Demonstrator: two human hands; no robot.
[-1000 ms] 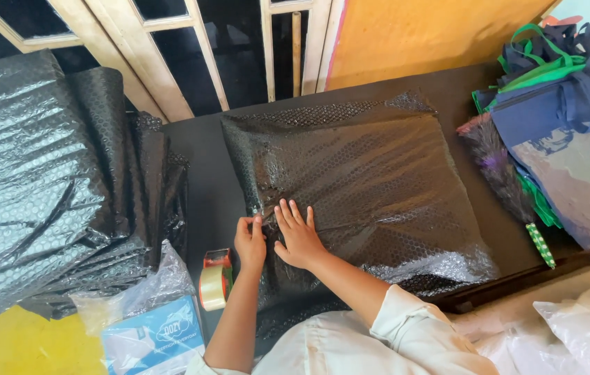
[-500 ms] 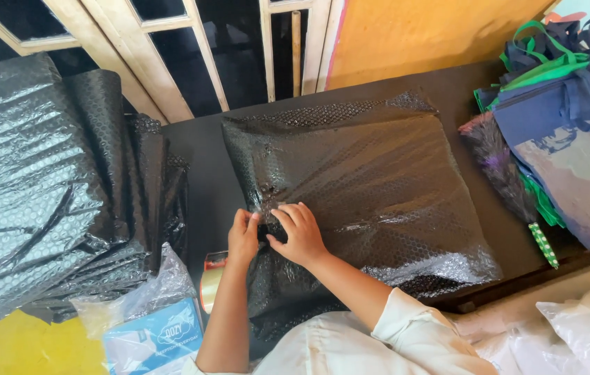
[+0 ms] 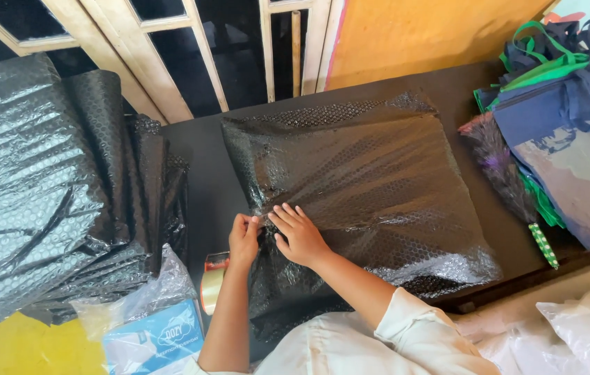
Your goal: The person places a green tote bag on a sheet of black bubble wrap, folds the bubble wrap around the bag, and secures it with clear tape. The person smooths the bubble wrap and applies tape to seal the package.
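Note:
A large flat parcel wrapped in black bubble wrap (image 3: 371, 187) lies on the black table (image 3: 201, 167). My right hand (image 3: 300, 232) rests flat on the parcel's left part, fingers spread. My left hand (image 3: 243, 238) pinches the wrap at the parcel's left edge, touching the right hand's fingertips. A roll of clear tape on a red dispenser (image 3: 212, 281) sits just left of my left forearm.
A big roll of black bubble wrap (image 3: 38, 187) fills the left. A blue box in clear plastic (image 3: 153, 340) and yellow sheet (image 3: 24, 347) lie lower left. Blue and green fabric bags (image 3: 559, 118) pile at the right, with a feather duster (image 3: 510, 187). White plastic (image 3: 579, 326) lies lower right.
Both hands stay at the parcel's left edge. My left hand has closed its pinch on the wrap and my right hand has shifted slightly, pressing the wrap down.

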